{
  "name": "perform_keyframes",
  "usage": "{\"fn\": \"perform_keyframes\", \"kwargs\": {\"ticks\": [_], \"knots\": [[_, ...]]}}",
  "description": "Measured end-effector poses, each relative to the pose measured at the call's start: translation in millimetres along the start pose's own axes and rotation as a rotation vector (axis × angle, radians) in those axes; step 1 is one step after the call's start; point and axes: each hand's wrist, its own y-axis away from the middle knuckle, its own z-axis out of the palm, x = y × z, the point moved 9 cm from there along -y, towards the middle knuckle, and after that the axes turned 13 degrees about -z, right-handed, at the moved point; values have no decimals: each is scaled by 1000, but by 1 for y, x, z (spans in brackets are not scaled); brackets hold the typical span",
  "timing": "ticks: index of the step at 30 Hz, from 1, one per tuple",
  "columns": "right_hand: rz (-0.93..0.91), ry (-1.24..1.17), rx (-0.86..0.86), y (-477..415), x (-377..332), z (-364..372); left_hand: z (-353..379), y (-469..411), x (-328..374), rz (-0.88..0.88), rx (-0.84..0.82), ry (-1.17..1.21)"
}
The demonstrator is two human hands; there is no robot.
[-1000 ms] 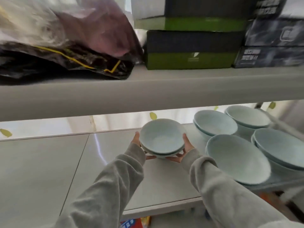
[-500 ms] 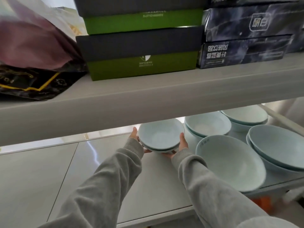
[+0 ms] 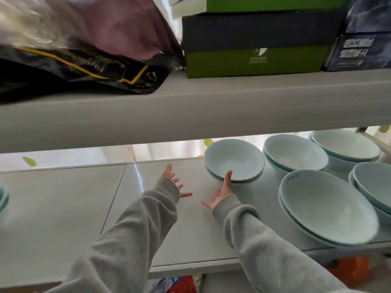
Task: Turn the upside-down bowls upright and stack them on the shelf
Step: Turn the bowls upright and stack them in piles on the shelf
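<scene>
A stack of two small pale blue bowls [image 3: 234, 160] stands upright on the grey shelf [image 3: 63, 197], towards its back. My right hand [image 3: 222, 192] is open, palm up, its thumb just touching the stack's front rim. My left hand [image 3: 173, 182] is open too, fingers spread, well to the left of the stack and holding nothing. To the right stand more upright pale blue bowl stacks: one behind [image 3: 296, 154], one at the far back right [image 3: 344, 145], a large one in front [image 3: 325, 208] and one at the right edge [image 3: 374, 185].
The upper shelf board [image 3: 190, 111] hangs low over the bowls, carrying a dark plastic bag [image 3: 74, 49], green and black boxes [image 3: 254, 39] and dark blue boxes [image 3: 359, 51]. Another pale blue bowl edge [image 3: 3, 198] shows at the far left. Coloured packs [image 3: 182, 284] lie below the shelf.
Both hands held the small bowl stack before. It now rests on the shelf, and both hands have come off it and drawn back and open.
</scene>
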Motion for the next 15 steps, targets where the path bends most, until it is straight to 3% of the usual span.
{"fn": "perform_keyframes", "kwargs": {"ticks": [8,15], "knots": [[43,107,-185,39,100,103,-140,47,42,83,38,107],[106,150,-312,90,234,219,-308,114,86,155,47,249]]}}
